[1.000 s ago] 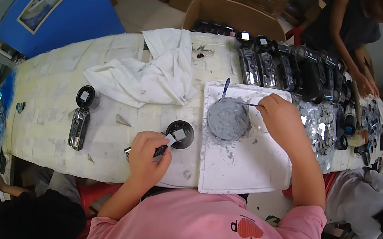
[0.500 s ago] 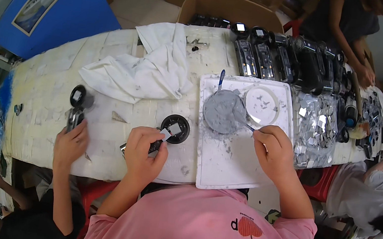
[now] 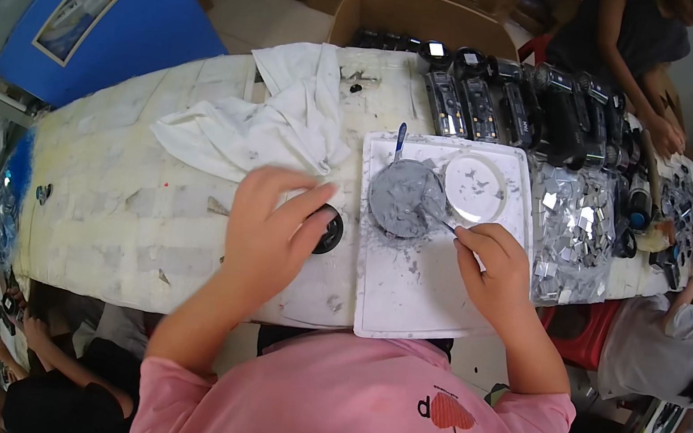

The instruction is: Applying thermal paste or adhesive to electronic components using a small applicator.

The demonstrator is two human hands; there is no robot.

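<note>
My right hand pinches the handle of a small spatula, whose far end dips into the grey paste in a round tub. The tub stands on a white tray. My left hand, slightly blurred, is raised over a black round-headed device. Its thumb and fingers are spread apart, and I see nothing held between them. The hand hides most of the device, leaving only part of the round head in sight.
A white round lid and a blue-handled tool lie by the tub. Beyond are a white cloth and black devices. A bag of small shiny pieces lies right. Co-workers sit at both sides.
My left hand has moved up and away from the grey-white square piece and device it held. The co-worker's hand at left has withdrawn from the table with a black device. The spatula stays in the paste.
</note>
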